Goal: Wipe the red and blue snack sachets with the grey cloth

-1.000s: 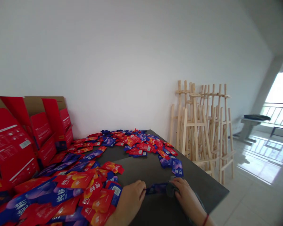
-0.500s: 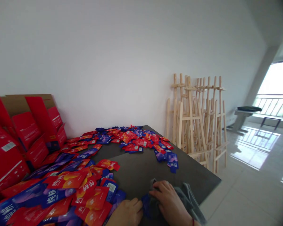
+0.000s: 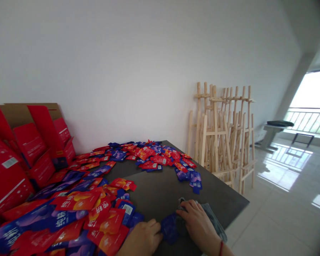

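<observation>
Flat on the dark table (image 3: 160, 192), near its front edge, lies a blue packet (image 3: 169, 229). My left hand (image 3: 144, 236) is closed, its curled fingers pinching the packet's left edge. A grey-green cloth (image 3: 214, 222) is bunched beneath my right hand (image 3: 196, 220), whose bent fingers grip it at the packet's right side. Part of the cloth trails to the right over the tabletop. The cloth and right hand hide the packet's right end. Just left of my left hand spreads a heap of red and blue packets (image 3: 104, 220).
Open red cardboard boxes (image 3: 42, 142) stand at the table's left against the wall. More packets (image 3: 160, 156) lie in a pile along the far edge, with a few blue ones (image 3: 195, 181) at the right. Wooden easels (image 3: 218, 135) lean beyond the table's right edge.
My right hand has slid rightward and slightly away with the cloth, uncovering more of the blue packet. My left hand stays at the packet's left edge.
</observation>
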Demonstrator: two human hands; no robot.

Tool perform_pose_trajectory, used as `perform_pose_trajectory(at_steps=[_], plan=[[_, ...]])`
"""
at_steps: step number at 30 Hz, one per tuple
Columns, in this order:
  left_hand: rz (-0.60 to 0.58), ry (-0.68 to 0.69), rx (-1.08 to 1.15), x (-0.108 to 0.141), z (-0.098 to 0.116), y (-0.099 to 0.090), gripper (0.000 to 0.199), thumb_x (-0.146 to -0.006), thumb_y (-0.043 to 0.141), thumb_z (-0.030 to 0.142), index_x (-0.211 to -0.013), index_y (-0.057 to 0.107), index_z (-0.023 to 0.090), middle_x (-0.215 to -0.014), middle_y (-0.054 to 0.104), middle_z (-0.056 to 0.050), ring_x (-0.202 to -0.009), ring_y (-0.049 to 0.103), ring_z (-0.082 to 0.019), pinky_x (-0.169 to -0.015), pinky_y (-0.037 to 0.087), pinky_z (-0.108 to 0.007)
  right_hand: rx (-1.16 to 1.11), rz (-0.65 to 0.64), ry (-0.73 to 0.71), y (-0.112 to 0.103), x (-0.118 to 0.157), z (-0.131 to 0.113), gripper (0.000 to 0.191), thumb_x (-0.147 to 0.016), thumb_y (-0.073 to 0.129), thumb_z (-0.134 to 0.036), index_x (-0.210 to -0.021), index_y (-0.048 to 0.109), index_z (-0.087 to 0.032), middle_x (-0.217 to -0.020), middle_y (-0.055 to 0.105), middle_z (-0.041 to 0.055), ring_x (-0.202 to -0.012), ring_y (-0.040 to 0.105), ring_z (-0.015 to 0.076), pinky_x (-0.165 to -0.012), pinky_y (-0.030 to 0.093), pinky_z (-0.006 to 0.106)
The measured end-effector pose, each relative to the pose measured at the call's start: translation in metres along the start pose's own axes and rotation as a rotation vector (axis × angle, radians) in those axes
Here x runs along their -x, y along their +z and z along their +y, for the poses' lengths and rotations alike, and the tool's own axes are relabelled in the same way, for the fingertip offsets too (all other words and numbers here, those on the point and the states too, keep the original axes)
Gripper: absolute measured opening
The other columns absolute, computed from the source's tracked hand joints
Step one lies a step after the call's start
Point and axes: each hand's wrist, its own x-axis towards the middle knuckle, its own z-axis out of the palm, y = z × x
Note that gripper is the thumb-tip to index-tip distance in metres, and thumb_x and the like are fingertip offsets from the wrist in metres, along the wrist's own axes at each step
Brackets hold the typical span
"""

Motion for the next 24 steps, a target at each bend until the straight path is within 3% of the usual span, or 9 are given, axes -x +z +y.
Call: perform_pose_trajectory(at_steps=[4, 6, 8, 11, 14, 18, 24], plan=[[-0.005, -0.013, 0.013, -0.002, 0.002, -0.005, 0.009, -0.087, 0.061, 0.016, -0.078, 0.061, 0.019, -0.082, 0.061, 0.001, -0.072, 0.053, -0.012, -0.056, 0.036, -0.024, 0.070, 0.002, 0.127, -0.009, 0.000, 0.021, 0.048, -0.073, 0.046, -0.003, -0.108, 0.068, -0.026, -0.115, 0.062, 0.0060, -0.108, 0.048, 0.0270, -0.097, 0.032, 0.044], [-0.016, -0.019, 0.003, -0.002, 0.002, -0.003, 0.011, -0.086, 0.062, 0.017, -0.075, 0.061, 0.018, -0.081, 0.060, 0.001, -0.072, 0.052, -0.012, -0.054, 0.036, -0.024, 0.065, 0.039, 0.132, -0.010, 0.003, 0.019, 0.049, -0.072, 0.047, -0.002, -0.109, 0.067, -0.026, -0.116, 0.061, 0.0057, -0.108, 0.048, 0.0261, -0.095, 0.034, 0.041], [-0.015, -0.031, -0.014, -0.003, 0.003, -0.001, 0.012, -0.086, 0.062, 0.018, -0.074, 0.061, 0.018, -0.080, 0.060, 0.000, -0.071, 0.052, -0.012, -0.054, 0.035, -0.024, 0.018, 0.075, 0.041, -0.004, 0.006, 0.006, 0.051, -0.074, 0.049, -0.003, -0.115, 0.064, -0.029, -0.120, 0.059, 0.0027, -0.110, 0.047, 0.0241, -0.093, 0.035, 0.037], [0.001, -0.032, -0.030, -0.003, 0.003, 0.003, 0.008, -0.084, 0.064, 0.016, -0.077, 0.062, 0.018, -0.079, 0.060, 0.001, -0.071, 0.053, -0.013, -0.053, 0.034, -0.024, -0.026, 0.058, -0.230, 0.012, 0.008, -0.025, 0.041, -0.083, 0.053, -0.011, -0.115, 0.061, -0.035, -0.117, 0.061, -0.0022, -0.106, 0.049, 0.0221, -0.091, 0.036, 0.034], [-0.004, -0.011, -0.017, -0.002, 0.002, 0.002, 0.005, -0.083, 0.066, 0.016, -0.082, 0.061, 0.018, -0.082, 0.061, 0.001, -0.072, 0.053, -0.013, -0.053, 0.035, -0.025, 0.004, 0.050, -0.319, 0.022, 0.008, -0.042, 0.027, -0.089, 0.054, -0.022, -0.112, 0.063, -0.033, -0.114, 0.062, -0.0006, -0.103, 0.050, 0.0233, -0.089, 0.037, 0.035], [-0.002, 0.004, -0.001, -0.002, 0.000, 0.001, 0.007, -0.084, 0.065, 0.017, -0.079, 0.061, 0.018, -0.083, 0.061, 0.001, -0.073, 0.053, -0.012, -0.054, 0.035, -0.025, -0.018, 0.037, -0.263, 0.015, 0.006, -0.035, 0.032, -0.089, 0.053, -0.019, -0.115, 0.062, -0.035, -0.119, 0.060, -0.0004, -0.108, 0.048, 0.0236, -0.093, 0.034, 0.036], [0.046, -0.003, -0.026, -0.001, -0.001, 0.005, 0.013, -0.084, 0.065, 0.017, -0.073, 0.059, 0.019, -0.078, 0.059, 0.002, -0.070, 0.051, -0.012, -0.051, 0.030, -0.027, -0.062, 0.033, -0.069, 0.000, 0.003, -0.015, 0.042, -0.084, 0.049, -0.010, -0.116, 0.063, -0.035, -0.119, 0.059, 0.0009, -0.108, 0.046, 0.0232, -0.091, 0.034, 0.036]])
